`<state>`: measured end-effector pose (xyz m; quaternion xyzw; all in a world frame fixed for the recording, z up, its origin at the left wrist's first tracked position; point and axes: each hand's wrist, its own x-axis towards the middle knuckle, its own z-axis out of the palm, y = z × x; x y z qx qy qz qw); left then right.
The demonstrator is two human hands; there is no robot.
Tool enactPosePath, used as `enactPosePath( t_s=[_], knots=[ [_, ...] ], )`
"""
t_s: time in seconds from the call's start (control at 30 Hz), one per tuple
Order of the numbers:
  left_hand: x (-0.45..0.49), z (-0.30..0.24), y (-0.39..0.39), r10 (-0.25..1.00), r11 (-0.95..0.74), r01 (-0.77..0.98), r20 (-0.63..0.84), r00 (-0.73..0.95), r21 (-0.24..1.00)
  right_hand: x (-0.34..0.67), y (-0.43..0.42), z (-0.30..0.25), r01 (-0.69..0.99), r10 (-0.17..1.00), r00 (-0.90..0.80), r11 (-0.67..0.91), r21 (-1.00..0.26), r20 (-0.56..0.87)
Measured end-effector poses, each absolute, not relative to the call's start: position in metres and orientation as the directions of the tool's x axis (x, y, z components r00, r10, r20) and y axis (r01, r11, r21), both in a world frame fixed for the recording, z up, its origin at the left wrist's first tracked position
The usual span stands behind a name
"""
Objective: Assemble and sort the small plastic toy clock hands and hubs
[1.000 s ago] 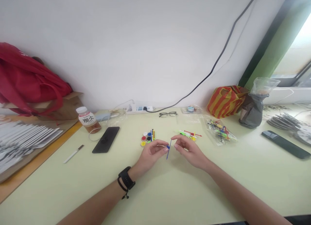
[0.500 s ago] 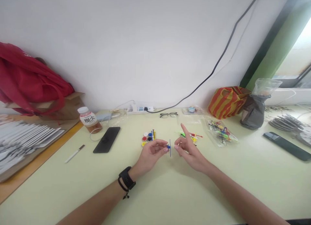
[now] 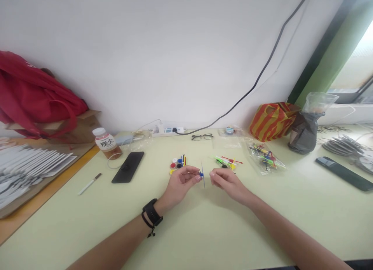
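While left fingers (image 3: pixel 192 180) pinch blue piece (image 3: pixel 201 174) | right fingers (image 3: pixel 219 175) closed | pale-green table (image 3: pixel 186 235), white wall (image 3: pixel 145 60)

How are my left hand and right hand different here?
Your left hand pinches a blue piece; your right hand shows nothing in its grasp. A black watch sits on the left hand's wrist; the right hand's wrist is bare. Both have curled fingers.

Left hand (image 3: pixel 184 181): toy part (image 3: pixel 201 174) held between it and the right hand (image 3: pixel 229 183).
Discs (image 3: pixel 173 166): laid behind the left hand.
Phone (image 3: pixel 128 167): placed left of the discs, right of a pen (image 3: pixel 89 184).
Bottle (image 3: pixel 107 143): stood behind phone and pen.
Glasses (image 3: pixel 197 137): set between power strip (image 3: pixel 167 132) and shopping bag (image 3: pixel 269 121).
Backpack (image 3: pixel 35 95): rested on a carton (image 3: pixel 83 128), far left.
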<state>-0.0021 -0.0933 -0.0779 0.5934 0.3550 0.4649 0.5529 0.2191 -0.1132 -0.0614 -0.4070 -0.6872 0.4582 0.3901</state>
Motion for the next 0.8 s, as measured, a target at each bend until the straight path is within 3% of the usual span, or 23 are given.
enactPosePath(
  t_s=[0.13,0.63,0.73,0.8],
  knots=[
    [-0.003,-0.081,-0.094,0.924,-0.169,-0.034,0.171,0.342,0.985,0.214,-0.113,-0.063,0.148,0.901,-0.403,0.237,-0.960,0.160],
    [-0.004,-0.078,-0.095,0.887,-0.302,0.119,0.233,0.399,0.946,0.214,-0.113,-0.077,0.318,0.870,-0.437,0.385,-0.866,0.227],
    [-0.009,-0.065,-0.092,0.858,-0.386,0.231,0.255,0.445,0.893,0.216,-0.112,-0.075,0.408,0.882,-0.411,0.403,-0.820,0.229],
    [-0.016,-0.042,-0.089,0.858,-0.479,0.337,0.353,0.373,0.810,0.217,-0.111,-0.074,0.536,0.893,-0.385,0.423,-0.731,0.234]
  ],
)
